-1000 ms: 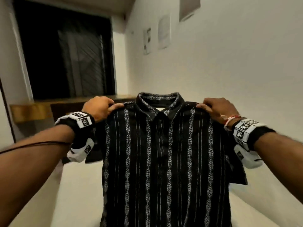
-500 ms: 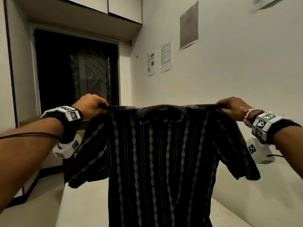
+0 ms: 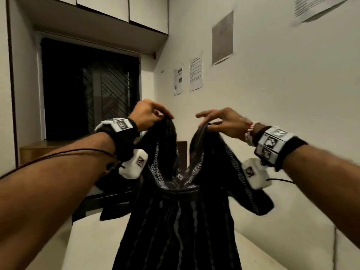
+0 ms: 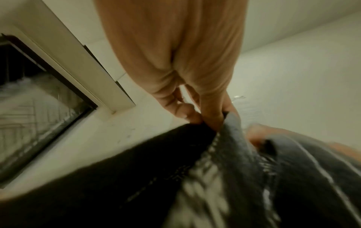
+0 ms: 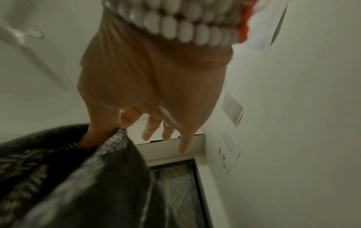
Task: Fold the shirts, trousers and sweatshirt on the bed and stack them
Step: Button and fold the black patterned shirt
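A black short-sleeved shirt (image 3: 175,221) with pale woven stripes hangs in the air in front of me, its collar sagging between my hands. My left hand (image 3: 150,115) pinches the shirt's left shoulder (image 4: 220,138) between thumb and fingers. My right hand (image 3: 220,121) pinches the other shoulder (image 5: 109,148) with thumb and forefinger while its remaining fingers (image 5: 166,132) stick out straight. The shirt's lower part drops out of view at the bottom of the head view. The other clothes are not in view.
The pale bed (image 3: 93,244) lies below the shirt. A white wall (image 3: 282,114) with taped papers (image 3: 195,74) runs along the right. A dark grilled window (image 3: 91,98) and a wooden ledge (image 3: 33,151) stand at the far end, with cupboards (image 3: 120,8) above.
My hands have risen and come closer together, so the taut shoulder line has gone slack and the collar has dropped between them. The camera has tilted up.
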